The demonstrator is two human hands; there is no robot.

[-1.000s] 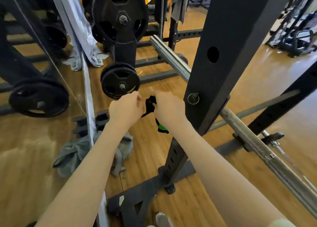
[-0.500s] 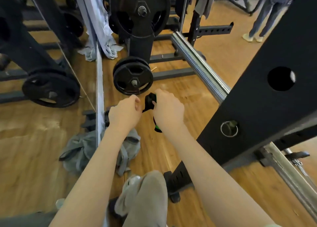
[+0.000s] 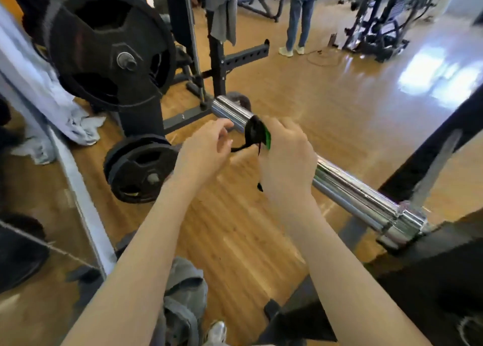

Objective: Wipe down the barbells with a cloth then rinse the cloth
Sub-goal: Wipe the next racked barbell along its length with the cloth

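The chrome barbell (image 3: 352,189) lies across the rack, its thick sleeve running from lower right up to a free end near the middle of the view. My right hand (image 3: 287,160) grips a black and green cloth (image 3: 257,134) against the sleeve, close to that free end. A thin black strip of the cloth stretches left to my left hand (image 3: 206,147), whose curled fingers pinch its tip. The part of the sleeve under my right hand is hidden.
Black weight plates hang on pegs at the left, one large (image 3: 112,58) and one small (image 3: 141,168). A black rack upright (image 3: 431,280) stands at the right. A mirror lines the left wall. Grey fabric (image 3: 183,293) lies on the wooden floor. A person (image 3: 298,13) stands at the back.
Both hands have risen with the cloth from in front of the small plate to the barbell's sleeve end. The view has swung right, past the rack upright.
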